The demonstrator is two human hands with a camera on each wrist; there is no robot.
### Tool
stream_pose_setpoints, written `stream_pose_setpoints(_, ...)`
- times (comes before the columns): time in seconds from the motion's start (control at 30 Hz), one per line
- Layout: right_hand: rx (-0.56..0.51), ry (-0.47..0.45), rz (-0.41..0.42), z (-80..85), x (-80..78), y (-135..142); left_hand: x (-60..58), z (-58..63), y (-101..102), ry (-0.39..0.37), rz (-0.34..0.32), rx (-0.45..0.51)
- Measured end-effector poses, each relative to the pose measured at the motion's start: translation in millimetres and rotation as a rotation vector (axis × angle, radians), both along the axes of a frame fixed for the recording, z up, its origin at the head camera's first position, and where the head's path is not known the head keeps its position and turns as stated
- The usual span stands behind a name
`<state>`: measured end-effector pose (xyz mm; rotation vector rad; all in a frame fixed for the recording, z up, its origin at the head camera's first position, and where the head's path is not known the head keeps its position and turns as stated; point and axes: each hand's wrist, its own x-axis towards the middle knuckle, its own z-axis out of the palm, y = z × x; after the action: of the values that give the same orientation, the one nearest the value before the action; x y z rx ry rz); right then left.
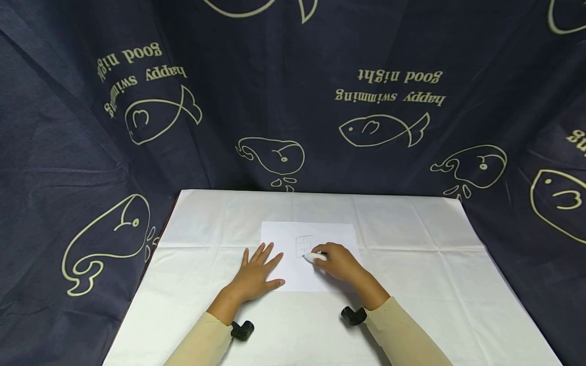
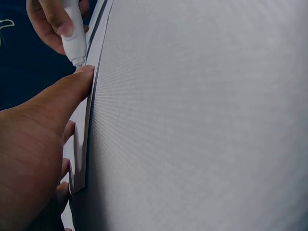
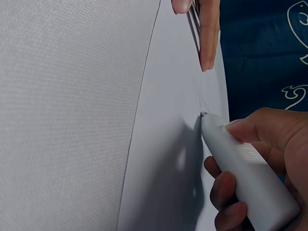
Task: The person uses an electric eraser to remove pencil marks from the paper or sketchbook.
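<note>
A sheet of white paper [image 1: 331, 232] lies on the table with a faint drawing of boxes [image 1: 303, 244] near its middle. My right hand [image 1: 341, 262] grips a thick white pen-shaped tool [image 3: 248, 175], thumb on one side and fingers curled round the other. Its narrow tip [image 3: 203, 114] meets the paper by the drawn lines; the tool's exact kind is unclear. My left hand [image 1: 254, 279] rests flat with fingers spread over the paper's left edge, holding nothing. In the left wrist view the left thumb [image 2: 72, 89] appears in front of the tool's tip.
A white cloth [image 1: 412, 284] with fold creases covers the table. Dark blue fabric [image 1: 293, 76] printed with fish and whales hangs behind and at both sides. A black wrist device [image 1: 242, 330] sits at the left cuff, another [image 1: 353, 315] at the right.
</note>
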<state>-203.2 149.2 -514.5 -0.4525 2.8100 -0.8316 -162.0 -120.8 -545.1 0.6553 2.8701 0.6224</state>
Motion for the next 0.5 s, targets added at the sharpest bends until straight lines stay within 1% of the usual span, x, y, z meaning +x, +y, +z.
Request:
stream_pose_setpoints(0.23,-0.005,0.001,0.023,-0.4,0.4,-0.1,0.6,0.1,-0.2,-0.008,-0.005,-0.004)
stream_pose_setpoints(0.5,-0.003,0.000,0.015,-0.5,0.5,-2.1,0.2,-0.6,-0.2,-0.012,-0.003,-0.010)
